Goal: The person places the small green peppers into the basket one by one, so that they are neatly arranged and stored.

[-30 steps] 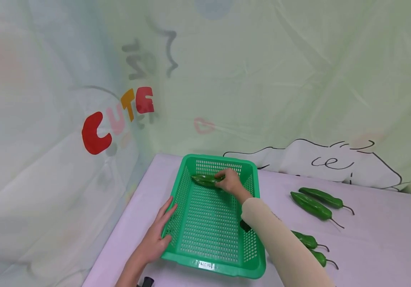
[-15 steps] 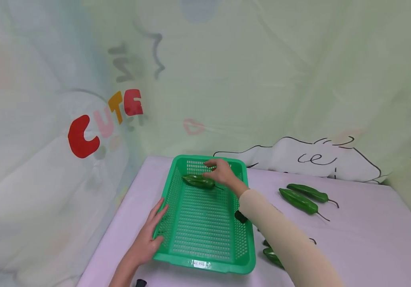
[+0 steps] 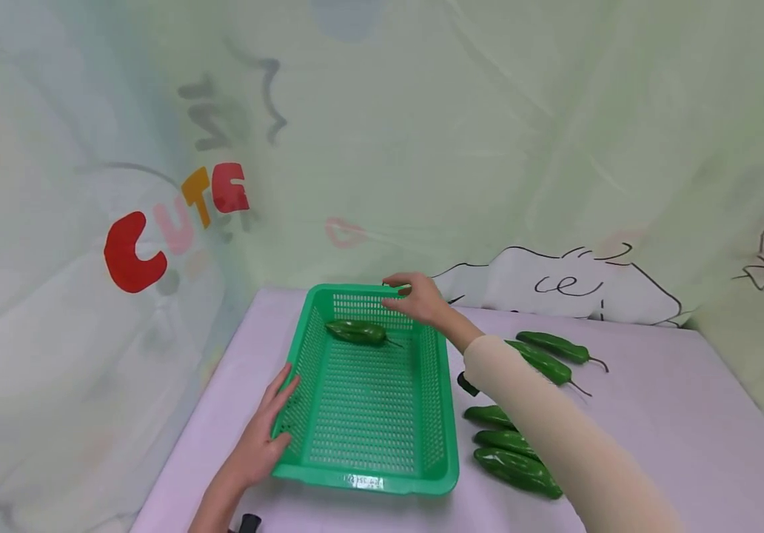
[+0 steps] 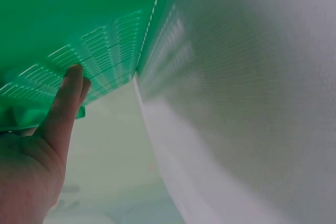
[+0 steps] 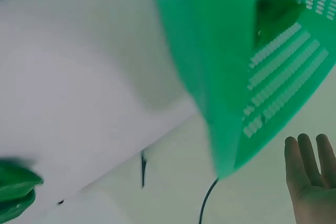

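A green plastic basket [image 3: 362,429] with perforated walls stands on the table. In its far left part lies a long green chili pepper [image 3: 357,332], stem toward the right. My left hand [image 3: 258,444] holds the basket's left rim; in the left wrist view, fingers [image 4: 67,98] of that hand lie against the outer wall. Above the basket's far right corner is my right hand [image 3: 422,298], fingers spread apart from the thumb and nothing between them. The right wrist view shows that hand's straight fingers [image 5: 310,166] beyond the rim.
Right of the basket, two green chili peppers [image 3: 555,346] lie toward the back. Several more peppers [image 3: 515,470] lie nearer, partly hidden by the right sleeve [image 3: 555,437]. Printed cloth walls [image 3: 488,148] rise behind and to the left of the table [image 3: 662,414].
My right hand has let go of the pepper in the basket and moved up toward the far right rim. The left hand stays on the left rim. The head view has turned slightly right.
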### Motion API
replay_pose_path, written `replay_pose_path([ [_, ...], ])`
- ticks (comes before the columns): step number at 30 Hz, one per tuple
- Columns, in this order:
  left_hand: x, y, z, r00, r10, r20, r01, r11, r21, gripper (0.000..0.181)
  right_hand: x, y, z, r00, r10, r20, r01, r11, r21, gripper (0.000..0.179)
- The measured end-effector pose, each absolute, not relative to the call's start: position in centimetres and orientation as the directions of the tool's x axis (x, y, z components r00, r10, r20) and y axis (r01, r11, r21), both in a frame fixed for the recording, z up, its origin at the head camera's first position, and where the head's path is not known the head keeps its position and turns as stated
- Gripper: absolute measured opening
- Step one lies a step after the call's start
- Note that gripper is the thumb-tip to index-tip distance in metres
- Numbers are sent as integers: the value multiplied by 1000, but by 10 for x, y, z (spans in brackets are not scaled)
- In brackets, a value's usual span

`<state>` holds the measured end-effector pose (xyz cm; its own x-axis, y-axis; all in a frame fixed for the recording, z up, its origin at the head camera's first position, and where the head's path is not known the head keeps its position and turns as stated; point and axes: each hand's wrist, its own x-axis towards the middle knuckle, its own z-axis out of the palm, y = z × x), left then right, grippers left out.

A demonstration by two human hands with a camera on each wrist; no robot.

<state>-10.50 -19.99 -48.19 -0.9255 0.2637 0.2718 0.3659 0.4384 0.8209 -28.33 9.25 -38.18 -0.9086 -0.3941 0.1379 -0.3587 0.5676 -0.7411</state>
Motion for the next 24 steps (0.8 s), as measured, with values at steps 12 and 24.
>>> replay_pose_path([
  [12,-105,-200,-481,-934,257,249,342,436,832,89,-274,169,-368,-937,-307,164,-326,606,-726,44],
  [24,-104,-200,-480,-938,254,235,329,446,832,89,-260,278,-388,-986,-145,77,-158,714,-682,49],
])
